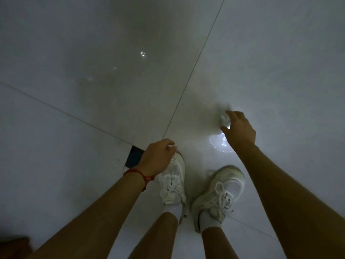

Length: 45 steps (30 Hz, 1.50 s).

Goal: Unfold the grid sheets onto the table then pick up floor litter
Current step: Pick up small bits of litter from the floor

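Head cam looks straight down: right hand (238, 128) hangs low over the tiles (93, 71), fingers curled round a small white scrap (223, 119). Left hand (158, 157), red string (138, 173) on its wrist, pinches another white bit (172, 146) above the left sneaker (172, 182). Right sneaker (220, 193) sits beside it, with a dark patch (133, 156) by the tile joint.

Dim room, glossy pale grey tile floor (93, 53) w/ thin dark grout lines (196, 64) crossing diag. Small bright light reflections (142, 54) on tile up top, bigger round glare (220, 144) lower right. Dark blue patch (134, 156) at a tile corner. Brownish blur (13, 247) at bottom-left edge, can't tell what.
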Each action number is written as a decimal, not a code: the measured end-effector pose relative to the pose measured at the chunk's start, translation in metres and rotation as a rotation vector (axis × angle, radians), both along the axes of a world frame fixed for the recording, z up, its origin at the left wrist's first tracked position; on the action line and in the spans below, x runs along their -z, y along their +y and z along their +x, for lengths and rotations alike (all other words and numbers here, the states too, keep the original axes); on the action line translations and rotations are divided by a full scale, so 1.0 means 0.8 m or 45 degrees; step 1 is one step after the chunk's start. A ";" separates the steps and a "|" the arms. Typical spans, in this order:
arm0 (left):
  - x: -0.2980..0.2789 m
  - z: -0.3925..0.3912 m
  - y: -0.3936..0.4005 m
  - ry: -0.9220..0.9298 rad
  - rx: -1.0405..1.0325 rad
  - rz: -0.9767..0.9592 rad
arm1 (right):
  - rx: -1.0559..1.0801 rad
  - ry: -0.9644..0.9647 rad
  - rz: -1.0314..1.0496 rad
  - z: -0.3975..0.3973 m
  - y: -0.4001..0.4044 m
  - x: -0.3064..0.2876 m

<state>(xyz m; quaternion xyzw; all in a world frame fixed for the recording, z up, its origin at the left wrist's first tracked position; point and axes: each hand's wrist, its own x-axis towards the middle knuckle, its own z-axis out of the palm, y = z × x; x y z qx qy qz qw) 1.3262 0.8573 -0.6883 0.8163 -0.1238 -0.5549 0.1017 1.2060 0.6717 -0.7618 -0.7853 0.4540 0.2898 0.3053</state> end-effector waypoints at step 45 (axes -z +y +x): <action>-0.583 -0.135 -0.436 -0.081 0.696 -0.507 | 1.961 -0.649 -0.333 -0.347 -0.170 -0.652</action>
